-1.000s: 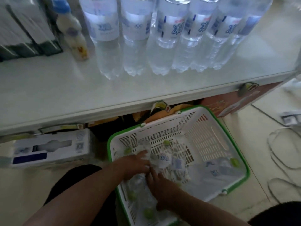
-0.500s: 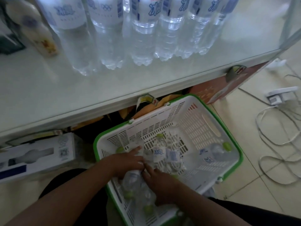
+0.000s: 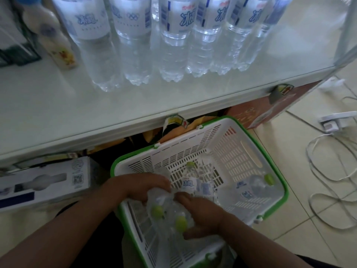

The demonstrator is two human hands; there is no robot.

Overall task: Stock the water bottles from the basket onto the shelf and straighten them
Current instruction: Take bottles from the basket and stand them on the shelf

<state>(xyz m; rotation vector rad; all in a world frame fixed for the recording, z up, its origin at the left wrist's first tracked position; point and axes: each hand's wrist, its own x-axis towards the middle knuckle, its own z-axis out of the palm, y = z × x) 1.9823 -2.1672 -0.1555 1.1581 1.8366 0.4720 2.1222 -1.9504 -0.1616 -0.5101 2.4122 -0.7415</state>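
Note:
A white basket with a green rim (image 3: 241,144) sits on the floor below the white shelf (image 3: 96,113). Inside lie several small clear water bottles with green caps. My left hand (image 3: 135,187) grips one bottle (image 3: 157,205) near the basket's front left. Beside it, my right hand (image 3: 204,215) holds a second bottle (image 3: 180,222), caps pointing toward me. Another bottle (image 3: 190,180) lies mid-basket and one more bottle (image 3: 258,183) rests at the right wall. Large water bottles (image 3: 173,45) stand in a row on the shelf.
A cream drink bottle (image 3: 56,41) and dark cartons (image 3: 17,45) stand at the shelf's left. A white box (image 3: 44,182) lies under the shelf to the left. White cables (image 3: 332,171) and a power strip (image 3: 336,120) lie on the tiled floor at right.
Both hands have closed around two bottles at the basket's front and drawn them toward me. The view has shifted closer to the shelf.

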